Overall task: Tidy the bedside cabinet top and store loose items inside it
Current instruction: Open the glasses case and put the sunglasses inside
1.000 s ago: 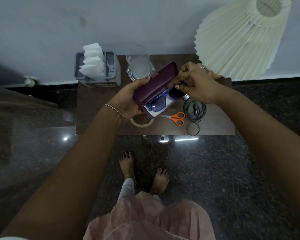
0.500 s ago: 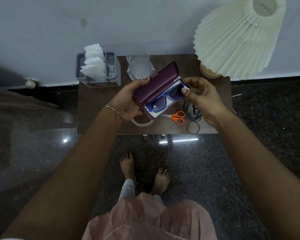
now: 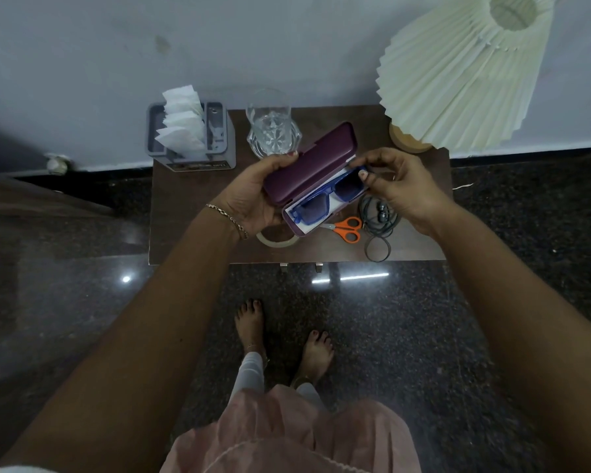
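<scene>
While the left hand [image 3: 253,196] is cradling the open purple glasses case [image 3: 309,172] above the middle of the tabletop [image 3: 185,233], its fingers clenched around the case's hinge side, the right hand [image 3: 394,186] is working at the far right end of the tray. Blue sunglasses [image 3: 325,199] are lying inside on a white lining, long axis running from near-left up to far-right, matching the case. Right thumb and forefinger are pinching at the upper-right lens corner; whether they are gripping the frame or only pressing it down, cannot tell. Lid is standing open, tilted away toward the wall, directly beyond the right fingers, so the right hand looks nearer for swinging it shut.

Case: hard shell, smooth matte, rounded ends. Frames: glossy translucent plastic, squarish. Lying loose near the front right edge: orange-handled scissors [image 3: 347,227], coiled dark earphones [image 3: 379,216], black bands [image 3: 377,249]; tape roll [image 3: 277,240] beneath the left hand.
</scene>
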Available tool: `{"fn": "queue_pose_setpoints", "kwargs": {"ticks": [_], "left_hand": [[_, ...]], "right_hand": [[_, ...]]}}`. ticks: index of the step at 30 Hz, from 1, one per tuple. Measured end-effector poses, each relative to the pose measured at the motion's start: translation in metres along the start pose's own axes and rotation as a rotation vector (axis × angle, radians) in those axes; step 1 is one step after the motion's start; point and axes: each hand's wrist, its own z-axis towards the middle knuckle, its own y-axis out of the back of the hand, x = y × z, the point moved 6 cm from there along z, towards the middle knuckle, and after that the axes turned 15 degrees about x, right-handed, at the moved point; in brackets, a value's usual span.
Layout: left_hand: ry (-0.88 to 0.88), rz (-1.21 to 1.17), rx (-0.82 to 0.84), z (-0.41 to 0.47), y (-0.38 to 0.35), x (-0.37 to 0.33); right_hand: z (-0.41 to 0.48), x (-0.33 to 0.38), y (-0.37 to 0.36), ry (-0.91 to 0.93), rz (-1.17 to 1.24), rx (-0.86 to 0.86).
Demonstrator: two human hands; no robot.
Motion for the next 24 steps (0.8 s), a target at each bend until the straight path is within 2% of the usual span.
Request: {"fn": "queue_pose_setpoints", "kwargs": {"ticks": [2,7,9,17,21,24], "left_hand": [[0.008,-0.003,-0.001,-0.001,0.001,0.001],[0.009,0.005,-0.015,-0.005,-0.002,0.001],[0.022,0.03,-0.012,-0.006,-0.005,0.002],[-0.087,0.281,0.005,-0.007,-0.017,-0.002],[-0.158,0.571,-0.028,-0.006,-0.017,0.002],[-0.208,0.717,-0.024,-0.006,-0.023,0.003]], "right_hand": [[-0.001,-0.001,0.0,-0.024,0.063,0.02],[-0.01,-0.016,-0.008,-0.215,0.584,-0.024],[-0.012,-0.019,-0.016,-0.267,0.686,0.01],[-0.006,-0.02,-0.034,-0.34,0.765,0.0],[-0.002,-0.017,-0.038,-0.362,0.792,-0.01],[0.002,-0.016,-0.038,-0.376,0.687,-0.026]]}}
